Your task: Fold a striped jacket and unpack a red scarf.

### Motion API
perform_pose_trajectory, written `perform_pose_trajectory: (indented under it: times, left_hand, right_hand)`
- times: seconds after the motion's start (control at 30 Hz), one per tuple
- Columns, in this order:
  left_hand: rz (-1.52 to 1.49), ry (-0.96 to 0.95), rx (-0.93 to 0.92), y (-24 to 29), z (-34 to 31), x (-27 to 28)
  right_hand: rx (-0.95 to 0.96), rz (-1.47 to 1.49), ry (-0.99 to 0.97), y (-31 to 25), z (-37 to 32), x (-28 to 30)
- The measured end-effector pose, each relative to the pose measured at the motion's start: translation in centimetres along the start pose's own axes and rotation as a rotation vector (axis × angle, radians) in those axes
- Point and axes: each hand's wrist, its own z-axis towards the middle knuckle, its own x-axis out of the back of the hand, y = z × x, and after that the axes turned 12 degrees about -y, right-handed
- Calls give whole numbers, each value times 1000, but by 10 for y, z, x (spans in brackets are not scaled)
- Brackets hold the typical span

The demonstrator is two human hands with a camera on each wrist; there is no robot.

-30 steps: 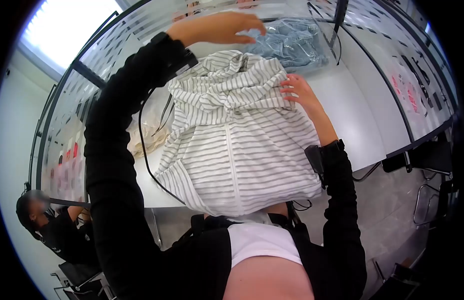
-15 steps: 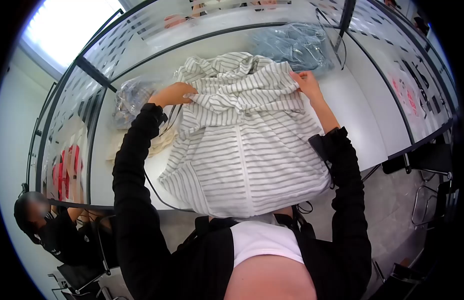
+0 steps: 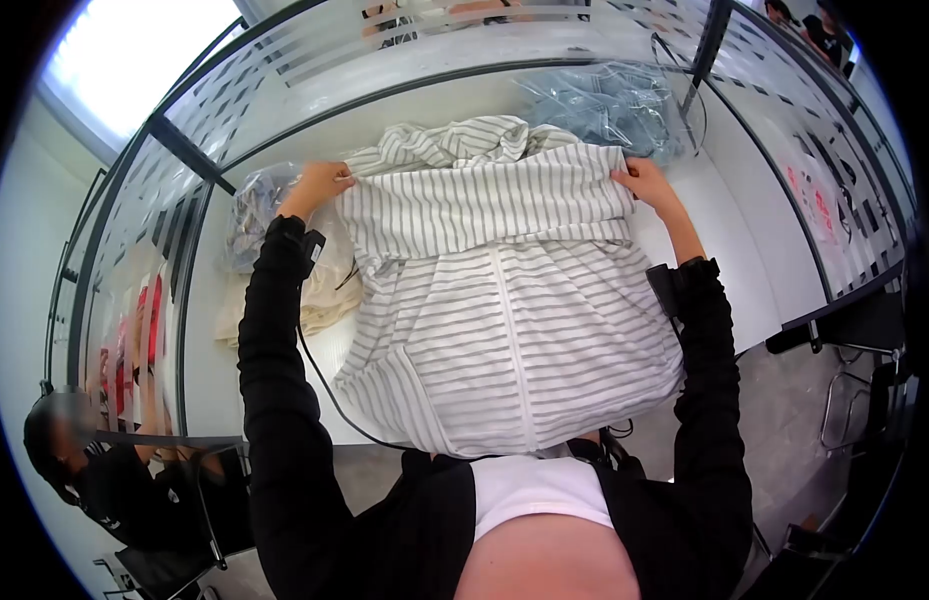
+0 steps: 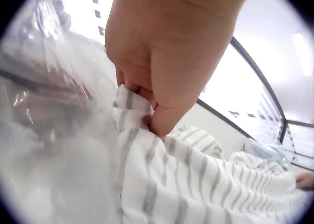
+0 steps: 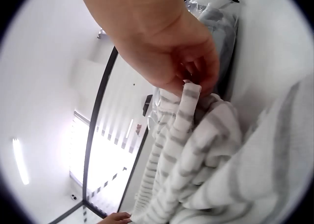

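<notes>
A white desk (image 3: 729, 265) stands within dark-framed, see-through partitions (image 3: 187, 152); clock positions are read from the garment's centre in the head view, twelve lying toward the far side. A grey-striped white garment (image 3: 454, 340) is spread over the middle of the desk, its lower end reaching the near edge at six o'clock. A pale strip (image 3: 514, 345) runs down its middle, and a folded band (image 3: 484, 205) crosses its upper part, with bunched cloth beyond at twelve. The left hand (image 3: 321, 187) pinches the band's corner at ten o'clock between thumb and fingers; the right hand (image 3: 649, 183) grips the opposite corner between one and two. Around the garment lie bagged denim (image 3: 609, 110) at one, cream cloth (image 3: 329, 290) at nine, and a clear plastic bag (image 3: 259, 215) between nine and ten.

Handling: the fabric appears light, soft and limp — likely to sag or wrinkle between the hands rather than hold a straight line. It looks neither fragile nor notably slippery. The band's two corners seem the soundest holds — gripped through all layers, lest the inner cloth slip loose.
</notes>
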Motion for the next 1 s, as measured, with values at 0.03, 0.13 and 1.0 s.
perform_pose_trajectory:
  times: [0.03, 0.13, 1.0]
  left_hand:
    - [-17, -38, 27, -10, 5, -11]
    - [96, 118, -149, 25, -17, -2]
    - [-465, -948, 65, 143, -287, 16]
  right_hand:
    - [2, -77, 5, 10, 3, -1]
    - [88, -230, 176, 15, 1, -9]
    - [512, -749, -45, -73, -35, -4]
